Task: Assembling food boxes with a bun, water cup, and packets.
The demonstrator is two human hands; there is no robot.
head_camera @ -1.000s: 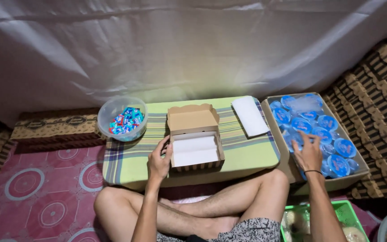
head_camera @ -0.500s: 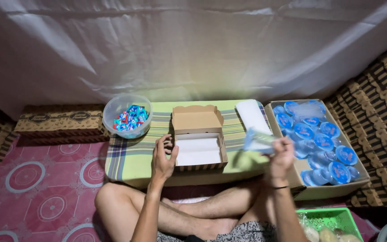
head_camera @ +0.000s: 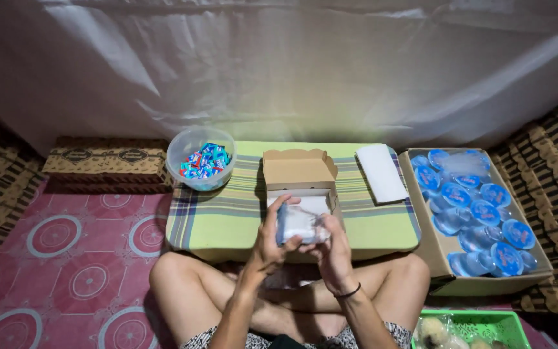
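Gripping cup [head_camera: 299, 224] — left hand [head_camera: 271, 240], right hand [head_camera: 332, 249]

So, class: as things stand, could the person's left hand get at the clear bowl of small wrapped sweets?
Probably not at once: the left hand and right hand both hold a water cup. Otherwise nothing stands before the bowl.

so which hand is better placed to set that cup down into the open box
Left, probably. The left hand wraps the cup from the side and top, right over the open box; the right hand only props it from below.
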